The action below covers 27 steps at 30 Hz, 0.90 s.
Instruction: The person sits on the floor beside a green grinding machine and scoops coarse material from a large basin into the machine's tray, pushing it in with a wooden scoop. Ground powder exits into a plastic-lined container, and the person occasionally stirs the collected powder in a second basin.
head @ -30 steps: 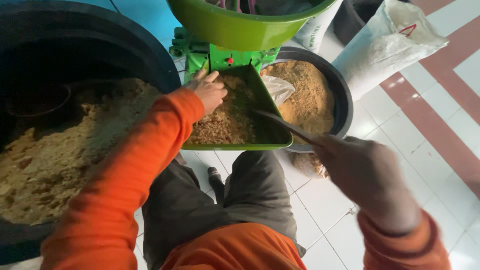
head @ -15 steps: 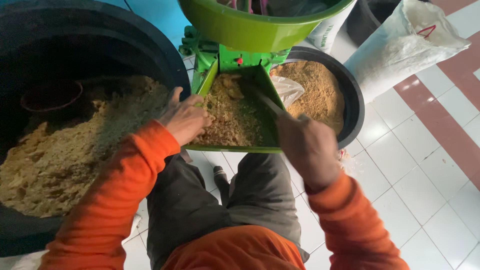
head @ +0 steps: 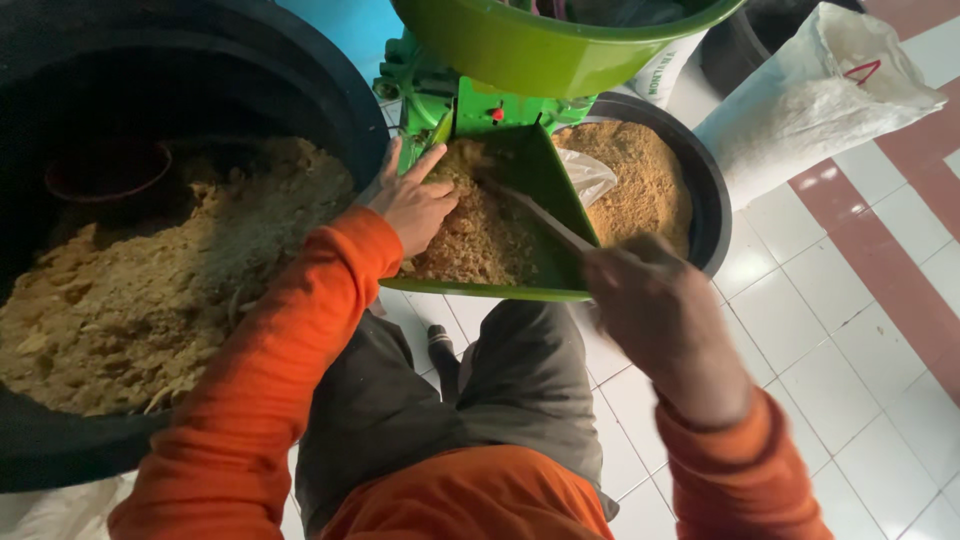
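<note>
At far left a large black tub (head: 60,440) stands partly filled with coarse tan mash (head: 150,300), heaped higher toward the near side. Next to it, the left hand (head: 415,205), fingers loosely spread and gripping nothing, rests flat on the pile of shredded feed (head: 480,235) lying in the green tray (head: 545,180) of a green machine (head: 440,95). The tray slopes down from under the machine's green bowl (head: 540,50) and holds a fair load on its left half, while its right half shows bare green. The right hand (head: 655,300) is closed around a thin stick (head: 545,220) whose tip reaches into the feed; motion blur makes the exact hold uncertain. Behind it a smaller black tub (head: 705,200) holds finer brown meal (head: 630,185), near its rim. At far right a white sack (head: 810,105) lies on the tiled floor (head: 850,330). Judged from this, much material is already processed and the tray's load remains to be cleared.
</note>
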Available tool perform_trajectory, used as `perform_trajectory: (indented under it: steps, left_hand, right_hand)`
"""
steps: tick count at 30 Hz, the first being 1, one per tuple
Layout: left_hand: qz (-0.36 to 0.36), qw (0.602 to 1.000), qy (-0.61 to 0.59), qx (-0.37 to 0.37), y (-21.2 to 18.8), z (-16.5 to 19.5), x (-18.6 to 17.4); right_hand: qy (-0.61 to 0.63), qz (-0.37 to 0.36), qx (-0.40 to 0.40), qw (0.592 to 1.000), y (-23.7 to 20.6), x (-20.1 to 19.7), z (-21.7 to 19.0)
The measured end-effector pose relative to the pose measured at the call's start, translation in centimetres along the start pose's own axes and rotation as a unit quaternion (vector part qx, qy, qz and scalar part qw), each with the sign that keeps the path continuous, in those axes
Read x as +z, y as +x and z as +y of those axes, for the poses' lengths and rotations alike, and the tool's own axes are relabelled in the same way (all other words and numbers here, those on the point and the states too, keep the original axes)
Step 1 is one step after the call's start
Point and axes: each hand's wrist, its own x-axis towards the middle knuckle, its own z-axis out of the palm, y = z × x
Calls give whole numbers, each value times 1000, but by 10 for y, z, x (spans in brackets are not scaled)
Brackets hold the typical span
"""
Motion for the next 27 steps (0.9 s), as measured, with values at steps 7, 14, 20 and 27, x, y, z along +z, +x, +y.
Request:
perform_trajectory:
  steps: [7, 14, 20, 27]
  left_hand:
    - [28, 999, -46, -6, -14, 25, 6]
    - [7, 998, -53, -20, -17, 40, -10]
    - [55, 996, -67, -12, -16, 40, -21]
    - [6, 999, -45, -24, -16, 37, -29]
  right_hand:
    - [-68, -29, 110, 991, -30, 17, -18]
    - [-87, -52, 124, 987, -35, 41, -19]
    - [-98, -41, 145, 984, -28, 54, -10]
    - [-114, -13, 124, 986, -13, 7, -33]
